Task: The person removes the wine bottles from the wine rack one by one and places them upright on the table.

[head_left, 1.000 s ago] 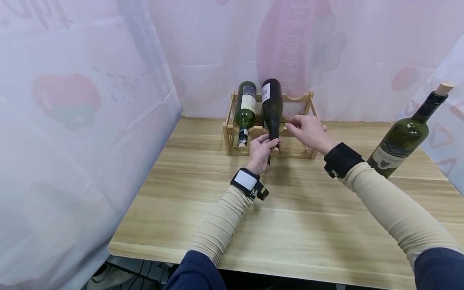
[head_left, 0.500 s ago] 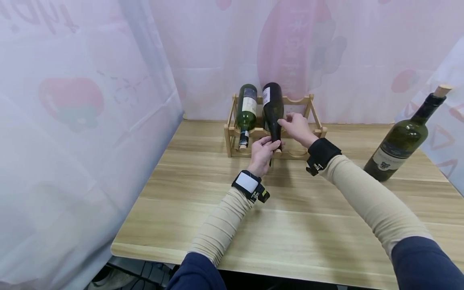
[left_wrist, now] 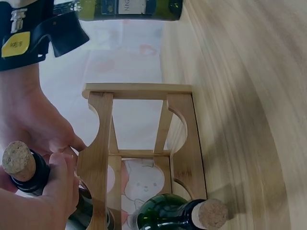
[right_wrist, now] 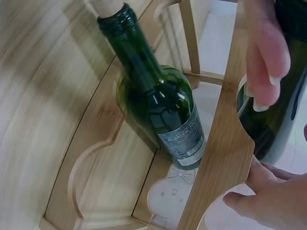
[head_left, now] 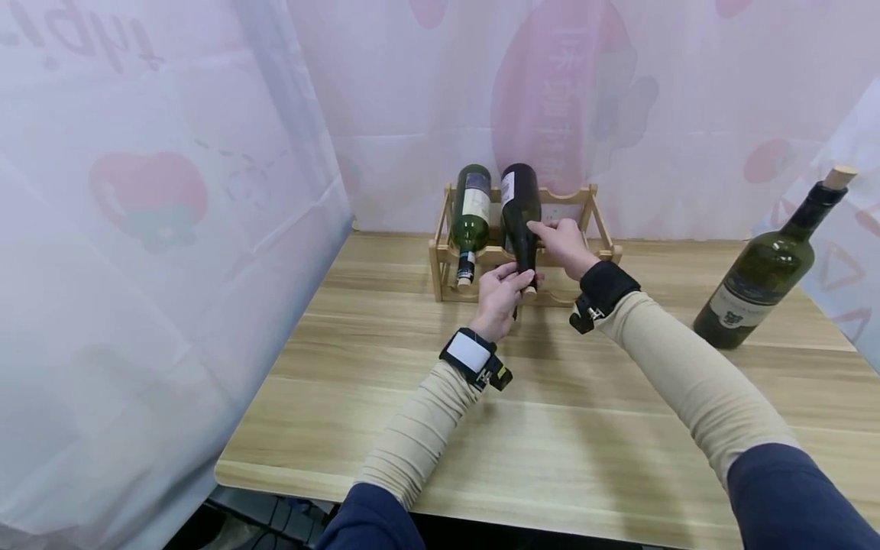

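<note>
A dark wine bottle (head_left: 521, 202) lies neck-forward on the top tier of a wooden wine rack (head_left: 605, 252). My left hand (head_left: 496, 302) grips its neck just behind the cork (left_wrist: 19, 160). Further up the same bottle, my right hand (head_left: 565, 243) holds its right side, thumb on top and fingers lower down beside the rack's front rail. To its left on the top tier rests a green wine bottle (head_left: 472, 214) with a pale label. Another green bottle (right_wrist: 163, 110) sits in the lower tier, seen in the right wrist view. The hands hide part of the dark bottle's neck.
A corked green wine bottle (head_left: 752, 283) stands upright on the wooden table (head_left: 550, 443), right of the rack and beyond my right forearm. Printed cloth curtains (head_left: 385, 92) hang behind and to the left. The rack's right top notch (head_left: 565, 197) shows bare.
My right hand has moved left from beside the dark bottle onto its side. The left hand keeps its grip on the neck. The whole head view has shifted slightly.
</note>
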{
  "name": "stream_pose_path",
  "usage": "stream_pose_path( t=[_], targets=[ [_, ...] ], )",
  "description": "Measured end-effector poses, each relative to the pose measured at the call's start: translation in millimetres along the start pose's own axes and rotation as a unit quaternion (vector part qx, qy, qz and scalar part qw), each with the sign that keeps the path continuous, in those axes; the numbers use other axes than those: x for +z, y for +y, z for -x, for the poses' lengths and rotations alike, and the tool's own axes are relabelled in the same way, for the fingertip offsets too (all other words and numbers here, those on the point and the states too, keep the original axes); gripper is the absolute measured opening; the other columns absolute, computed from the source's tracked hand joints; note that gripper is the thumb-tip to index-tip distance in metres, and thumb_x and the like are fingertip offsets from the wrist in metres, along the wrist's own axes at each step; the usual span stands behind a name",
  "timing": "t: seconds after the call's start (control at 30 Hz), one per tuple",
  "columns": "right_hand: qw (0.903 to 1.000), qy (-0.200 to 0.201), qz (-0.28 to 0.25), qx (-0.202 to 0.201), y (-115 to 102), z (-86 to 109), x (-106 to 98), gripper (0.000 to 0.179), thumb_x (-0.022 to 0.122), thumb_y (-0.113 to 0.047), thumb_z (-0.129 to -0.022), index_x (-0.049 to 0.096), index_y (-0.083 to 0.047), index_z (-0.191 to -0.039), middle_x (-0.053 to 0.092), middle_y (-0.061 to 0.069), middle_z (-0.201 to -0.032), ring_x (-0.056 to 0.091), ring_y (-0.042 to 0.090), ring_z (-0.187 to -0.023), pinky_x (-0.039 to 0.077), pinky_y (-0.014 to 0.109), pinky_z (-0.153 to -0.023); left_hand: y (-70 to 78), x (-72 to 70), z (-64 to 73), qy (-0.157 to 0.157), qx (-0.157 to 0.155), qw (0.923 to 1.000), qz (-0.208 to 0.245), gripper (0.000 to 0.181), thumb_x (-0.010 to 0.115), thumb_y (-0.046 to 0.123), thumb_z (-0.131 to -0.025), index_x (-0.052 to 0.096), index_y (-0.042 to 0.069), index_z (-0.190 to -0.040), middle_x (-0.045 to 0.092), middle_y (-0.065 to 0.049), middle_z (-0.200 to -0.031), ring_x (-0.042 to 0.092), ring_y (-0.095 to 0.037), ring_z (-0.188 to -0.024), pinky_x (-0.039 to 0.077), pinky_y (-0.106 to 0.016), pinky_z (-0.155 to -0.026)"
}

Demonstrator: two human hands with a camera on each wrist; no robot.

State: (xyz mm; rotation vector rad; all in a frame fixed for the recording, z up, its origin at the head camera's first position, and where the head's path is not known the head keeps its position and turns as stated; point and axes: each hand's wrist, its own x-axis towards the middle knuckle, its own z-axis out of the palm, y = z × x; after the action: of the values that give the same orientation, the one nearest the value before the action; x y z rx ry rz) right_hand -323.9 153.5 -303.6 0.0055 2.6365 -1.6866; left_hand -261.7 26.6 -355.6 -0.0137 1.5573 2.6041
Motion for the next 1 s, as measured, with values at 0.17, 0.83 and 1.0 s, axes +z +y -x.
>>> stream_pose_path(
  t=[0.17,0.83,1.0],
  targets=[
    [0.9987,-0.006,-0.05,0.008,-4.6,-4.9,2.8,0.051,0.05,-0.035,-0.099,0.058,0.007,-0.125,0.055,0.021,-0.13,0.056,0.034,-0.119,0.039,0.039,-0.108,3.6,-1.2,2.6,-0.001,0.007,1.0,0.0,0.031,0.062,-0.001,-0.091,0.058,-0.006,-0.121,0.058,-0.035,-0.123,0.059,-0.04,-0.116,0.049,-0.017,-0.068],
    [0.9901,0.054,-0.123,0.039,-5.3,-7.3,-0.2,0.047,0.058,-0.057,-0.088,0.055,-0.01,-0.09,0.048,0.001,-0.098,0.05,0.014,-0.088,0.039,0.038,-0.101,11.9,8.0,32.6,-0.036,0.017,0.9985,-0.036,0.043,0.059,-0.005,-0.091,0.049,-0.007,-0.133,0.062,-0.029,-0.122,0.059,-0.041,-0.115,0.052,-0.016,-0.071],
    [0.9832,0.05,-0.167,0.054,-4.3,-9.9,-2.1,0.048,0.065,-0.056,-0.083,0.052,-0.011,-0.096,0.049,-0.001,-0.095,0.054,0.008,-0.076,0.042,0.032,-0.09,12.4,10.8,41.2,-0.042,0.026,0.9978,-0.044,0.039,0.06,-0.005,-0.091,0.053,-0.007,-0.129,0.063,-0.031,-0.119,0.063,-0.039,-0.111,0.051,-0.017,-0.065]
  ],
)
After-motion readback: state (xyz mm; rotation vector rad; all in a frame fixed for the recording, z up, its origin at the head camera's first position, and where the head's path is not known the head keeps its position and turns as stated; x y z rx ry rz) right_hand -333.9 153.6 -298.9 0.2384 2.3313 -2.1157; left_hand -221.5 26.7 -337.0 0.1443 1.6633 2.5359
